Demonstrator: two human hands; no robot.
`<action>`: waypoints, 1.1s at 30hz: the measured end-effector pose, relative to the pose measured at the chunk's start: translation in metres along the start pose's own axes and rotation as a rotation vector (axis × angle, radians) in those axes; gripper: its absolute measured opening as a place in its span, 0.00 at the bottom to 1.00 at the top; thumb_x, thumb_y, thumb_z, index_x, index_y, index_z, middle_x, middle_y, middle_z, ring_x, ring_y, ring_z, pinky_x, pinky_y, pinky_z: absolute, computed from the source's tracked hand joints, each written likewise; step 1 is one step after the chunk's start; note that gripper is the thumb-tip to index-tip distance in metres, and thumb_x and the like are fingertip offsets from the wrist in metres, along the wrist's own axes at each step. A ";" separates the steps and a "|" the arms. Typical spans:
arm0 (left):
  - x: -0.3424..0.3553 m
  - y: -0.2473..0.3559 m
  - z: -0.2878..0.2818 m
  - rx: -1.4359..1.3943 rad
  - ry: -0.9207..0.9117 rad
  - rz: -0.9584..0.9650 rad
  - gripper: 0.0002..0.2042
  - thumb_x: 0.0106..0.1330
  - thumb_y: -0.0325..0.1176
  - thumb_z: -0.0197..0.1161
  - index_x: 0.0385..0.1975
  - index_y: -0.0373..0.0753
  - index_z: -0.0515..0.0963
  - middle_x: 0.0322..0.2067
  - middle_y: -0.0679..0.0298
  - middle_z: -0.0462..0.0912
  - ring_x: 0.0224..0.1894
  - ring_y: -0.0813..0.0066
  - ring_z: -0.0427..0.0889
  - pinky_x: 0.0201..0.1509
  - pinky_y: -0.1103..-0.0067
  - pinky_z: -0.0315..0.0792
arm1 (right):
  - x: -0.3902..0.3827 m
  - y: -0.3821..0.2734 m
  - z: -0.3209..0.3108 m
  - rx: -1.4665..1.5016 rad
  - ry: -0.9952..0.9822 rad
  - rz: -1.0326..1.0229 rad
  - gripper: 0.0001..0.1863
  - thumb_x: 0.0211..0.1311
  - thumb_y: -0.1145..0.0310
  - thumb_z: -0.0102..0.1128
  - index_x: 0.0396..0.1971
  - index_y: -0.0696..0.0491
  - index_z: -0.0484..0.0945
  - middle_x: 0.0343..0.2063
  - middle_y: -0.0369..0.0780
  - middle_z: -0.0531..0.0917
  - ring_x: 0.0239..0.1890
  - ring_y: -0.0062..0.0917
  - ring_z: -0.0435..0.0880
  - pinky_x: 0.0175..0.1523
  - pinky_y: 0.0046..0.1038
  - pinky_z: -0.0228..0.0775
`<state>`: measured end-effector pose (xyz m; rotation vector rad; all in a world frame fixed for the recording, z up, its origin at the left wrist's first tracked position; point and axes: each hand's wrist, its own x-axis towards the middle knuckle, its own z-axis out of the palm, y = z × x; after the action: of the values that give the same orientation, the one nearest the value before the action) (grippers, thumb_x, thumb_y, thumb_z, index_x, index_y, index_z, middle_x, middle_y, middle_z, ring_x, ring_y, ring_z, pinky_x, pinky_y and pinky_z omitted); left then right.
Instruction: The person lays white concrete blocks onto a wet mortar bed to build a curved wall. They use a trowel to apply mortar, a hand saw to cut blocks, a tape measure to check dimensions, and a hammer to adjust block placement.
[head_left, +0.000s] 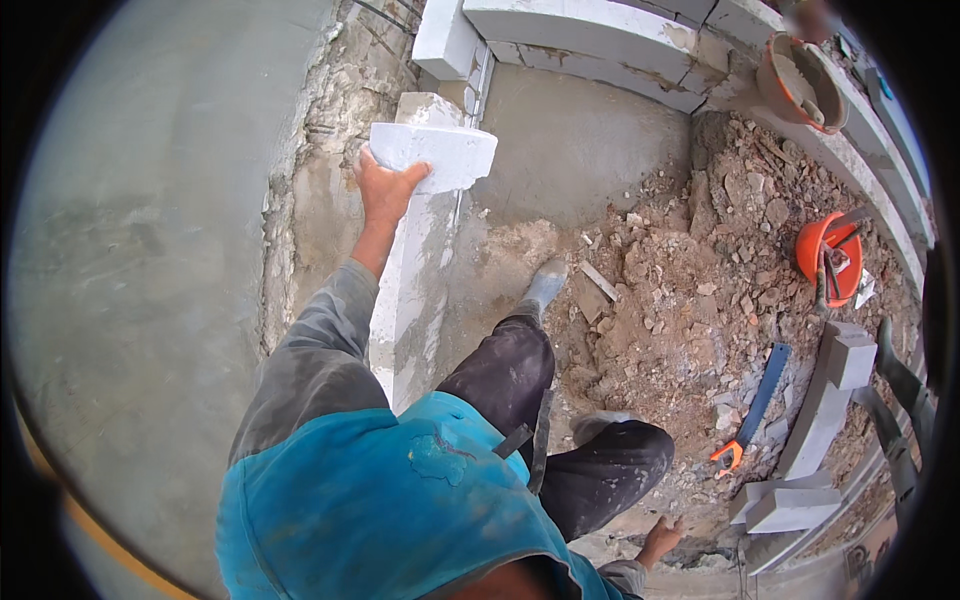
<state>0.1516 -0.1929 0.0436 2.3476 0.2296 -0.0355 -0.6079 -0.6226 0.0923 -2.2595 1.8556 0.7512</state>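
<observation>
My left hand [385, 185] grips a white cut block [445, 155] at the top of the low white block strip [410, 280] that runs beside the rough concrete edge. Behind that piece a pale block end [427, 110] shows. My right hand [662, 538] is low at the lower right, beside my knee, fingers apart and nothing visible in them. It hangs over dusty ground below a blue handsaw with an orange handle [760, 395].
Smooth concrete [140, 250] lies left. Block walls [590, 45] bound the top and right. A mortar bucket [775, 70] sits on the right wall. Rubble [670, 300] fills the middle right, with an orange tool bucket [815, 240], loose blocks [790, 510] and my booted feet [545, 285].
</observation>
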 end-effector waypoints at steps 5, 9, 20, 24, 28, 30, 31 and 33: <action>0.067 0.003 -0.054 0.066 0.177 0.016 0.54 0.39 0.50 0.78 0.60 0.17 0.58 0.56 0.34 0.67 0.61 0.42 0.67 0.66 0.63 0.62 | 0.013 -0.109 -0.013 0.250 -0.019 -0.179 0.30 0.56 0.70 0.64 0.60 0.61 0.71 0.55 0.56 0.75 0.53 0.44 0.78 0.51 0.36 0.74; 0.084 0.019 -0.073 0.109 0.214 -0.058 0.54 0.39 0.52 0.78 0.60 0.17 0.59 0.56 0.34 0.67 0.62 0.42 0.66 0.67 0.63 0.61 | 0.019 -0.157 0.010 0.449 -0.030 -0.310 0.27 0.59 0.72 0.61 0.59 0.61 0.72 0.54 0.54 0.76 0.52 0.40 0.79 0.49 0.32 0.75; 0.210 0.002 -0.006 0.320 0.218 -0.042 0.53 0.41 0.55 0.77 0.58 0.16 0.63 0.57 0.33 0.68 0.66 0.41 0.61 0.71 0.61 0.57 | -0.144 -0.144 0.130 0.288 -0.367 -0.263 0.27 0.55 0.72 0.63 0.57 0.63 0.74 0.54 0.55 0.76 0.55 0.44 0.77 0.58 0.38 0.70; 0.257 -0.026 0.043 0.433 0.164 -0.056 0.51 0.41 0.55 0.78 0.55 0.16 0.65 0.55 0.34 0.69 0.64 0.42 0.64 0.68 0.61 0.61 | -0.162 -0.186 0.124 0.379 -0.370 -0.068 0.27 0.57 0.72 0.62 0.58 0.63 0.73 0.50 0.54 0.77 0.52 0.44 0.79 0.49 0.35 0.75; 0.285 -0.049 0.062 0.462 0.095 -0.102 0.48 0.40 0.54 0.78 0.52 0.17 0.67 0.54 0.35 0.70 0.59 0.44 0.69 0.62 0.63 0.68 | -0.166 -0.248 0.090 0.390 -0.342 -0.056 0.26 0.58 0.73 0.62 0.58 0.62 0.73 0.50 0.52 0.78 0.48 0.39 0.80 0.47 0.33 0.75; 0.299 -0.061 0.063 0.487 0.073 -0.118 0.50 0.40 0.54 0.79 0.54 0.17 0.66 0.55 0.35 0.69 0.60 0.43 0.69 0.63 0.63 0.68 | -0.165 -0.282 0.067 0.388 -0.371 -0.010 0.26 0.58 0.72 0.62 0.58 0.62 0.73 0.51 0.52 0.79 0.43 0.35 0.81 0.46 0.33 0.74; 0.305 -0.066 0.067 0.494 0.056 -0.125 0.50 0.41 0.53 0.79 0.55 0.17 0.65 0.56 0.35 0.68 0.60 0.43 0.68 0.63 0.63 0.68 | -0.166 -0.295 0.057 0.376 -0.372 0.010 0.26 0.59 0.72 0.62 0.58 0.62 0.73 0.51 0.52 0.79 0.43 0.35 0.81 0.46 0.33 0.74; 0.317 -0.073 0.076 0.479 0.024 -0.160 0.52 0.41 0.53 0.79 0.58 0.17 0.62 0.56 0.35 0.67 0.61 0.43 0.67 0.64 0.63 0.67 | -0.165 -0.316 0.045 0.358 -0.374 0.044 0.26 0.59 0.71 0.61 0.58 0.62 0.73 0.52 0.52 0.78 0.42 0.34 0.80 0.46 0.33 0.74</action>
<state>0.4540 -0.1468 -0.0911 2.7997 0.4625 -0.1554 -0.3426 -0.3832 0.0596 -1.7305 1.7036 0.7194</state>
